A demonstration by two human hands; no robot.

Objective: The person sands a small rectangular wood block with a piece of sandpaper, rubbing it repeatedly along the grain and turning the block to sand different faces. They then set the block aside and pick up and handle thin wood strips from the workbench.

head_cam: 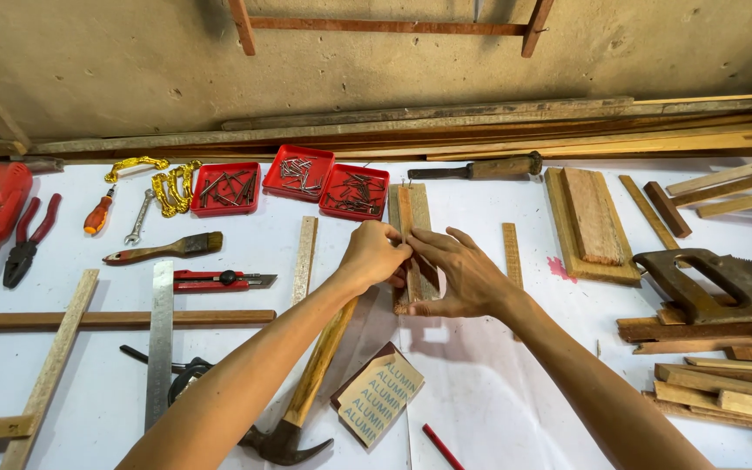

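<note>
Nearest on the white desk (480,383) lie a claw hammer (302,409) and a folded sheet of sandpaper (378,393). Past them, the left hand (374,255) and right hand (463,274) meet at mid-desk on a small wood block (412,228): pale, rough-grained, with a thin reddish strip along its top, lying flat. Both grips are closed on its near end. Behind it sit three red trays of nails (293,181).

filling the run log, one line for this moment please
left hand: on wood strips | right hand: on same strips | claw hammer: lying beneath left forearm
</note>
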